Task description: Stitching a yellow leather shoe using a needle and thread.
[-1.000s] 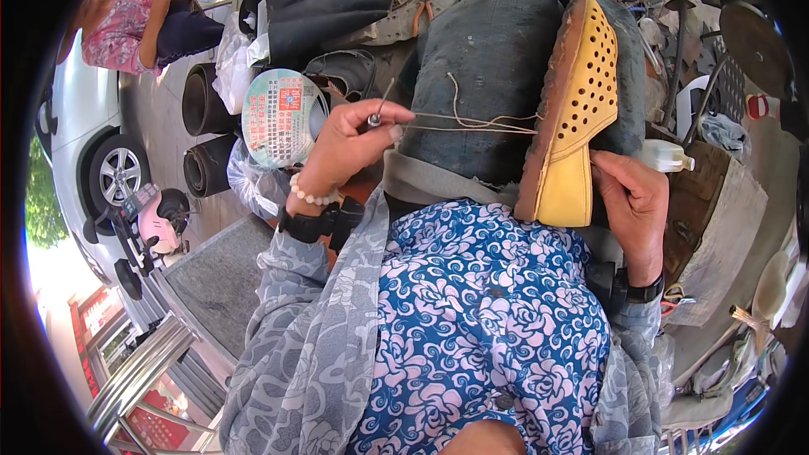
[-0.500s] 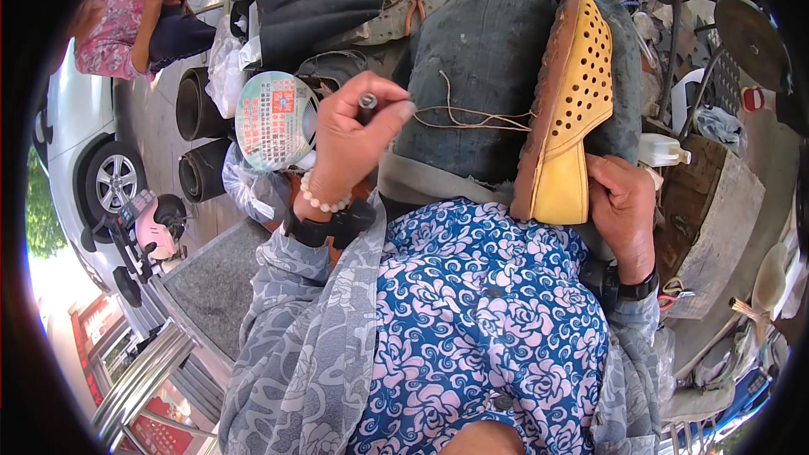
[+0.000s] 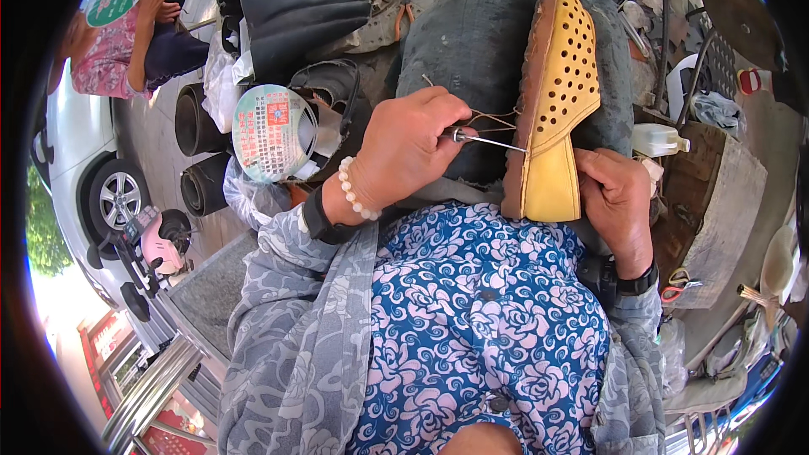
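Observation:
A yellow shoe (image 3: pixel 566 76) with punched holes and a brown sole lies on its side across my lap, toe pointing away. My left hand (image 3: pixel 413 145) is closed round the handle of an awl (image 3: pixel 489 142), whose thin metal shaft reaches right to the sole's edge. Whether the tip has gone in, I cannot tell. Tan thread (image 3: pixel 493 116) runs from the sole toward my left fingers. At the heel, my right hand (image 3: pixel 613 202) grips the shoe, its fingertips partly hidden behind it. Beneath the shoe is a dark cloth (image 3: pixel 459 50) spread over my knees.
Beyond my left wrist lies a round printed fan (image 3: pixel 268 133), near rolled dark sheets (image 3: pixel 200 118). Pliers (image 3: pixel 404 21) rest on the ground ahead. A plastic bottle (image 3: pixel 661 140), a wooden box (image 3: pixel 716 219) and scissors (image 3: pixel 679 284) are at right. Another person (image 3: pixel 135 59) sits far left.
My left hand has moved right and slightly down toward the shoe, bringing the awl's shaft to the sole. The thread has gone slacker. My right hand still holds the heel.

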### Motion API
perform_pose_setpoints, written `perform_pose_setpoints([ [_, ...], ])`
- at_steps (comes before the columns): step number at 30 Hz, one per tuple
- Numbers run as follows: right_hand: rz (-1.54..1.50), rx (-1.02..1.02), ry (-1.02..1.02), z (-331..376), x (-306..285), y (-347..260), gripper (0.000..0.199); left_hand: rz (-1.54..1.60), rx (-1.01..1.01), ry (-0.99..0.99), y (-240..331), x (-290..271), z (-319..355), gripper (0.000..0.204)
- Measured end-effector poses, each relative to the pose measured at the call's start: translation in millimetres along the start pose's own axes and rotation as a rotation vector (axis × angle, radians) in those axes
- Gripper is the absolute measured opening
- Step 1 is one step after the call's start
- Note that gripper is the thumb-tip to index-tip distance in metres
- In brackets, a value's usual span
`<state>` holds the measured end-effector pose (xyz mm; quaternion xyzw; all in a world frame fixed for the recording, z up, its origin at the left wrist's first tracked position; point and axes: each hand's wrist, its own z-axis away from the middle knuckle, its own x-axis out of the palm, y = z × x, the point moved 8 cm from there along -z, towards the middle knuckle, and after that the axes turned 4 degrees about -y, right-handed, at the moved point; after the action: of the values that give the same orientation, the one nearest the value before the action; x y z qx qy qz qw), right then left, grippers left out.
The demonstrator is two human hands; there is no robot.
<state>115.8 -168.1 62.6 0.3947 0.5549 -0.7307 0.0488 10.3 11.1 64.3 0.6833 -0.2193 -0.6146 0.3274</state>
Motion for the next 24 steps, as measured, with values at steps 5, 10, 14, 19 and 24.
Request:
perform_pose_setpoints([
  [5,0.007,0.020,-0.026,1.5,1.9,2.3,0.026,-0.093,0.003,-0.002,8.2,6.8,-5.8,0.019],
  [10,-0.059,-0.005,-0.039,2.3,-0.3,1.8,0.023,0.011,-0.019,-0.064,-2.4,4.5,-3.3,0.012],
  [14,-0.157,0.005,-0.009,6.1,-15.1,-1.6,0.016,0.327,-0.183,-0.013,-23.7,-24.0,21.3,0.004],
  [19,-0.557,0.071,-0.040,6.8,-26.3,4.3,0.008,0.762,-0.325,-0.036,-27.5,-29.6,40.7,0.007],
  [24,-1.323,-0.264,0.008,-16.2,-11.1,-8.6,0.024,1.056,-0.584,-0.156,-27.9,-9.1,52.1,0.005],
])
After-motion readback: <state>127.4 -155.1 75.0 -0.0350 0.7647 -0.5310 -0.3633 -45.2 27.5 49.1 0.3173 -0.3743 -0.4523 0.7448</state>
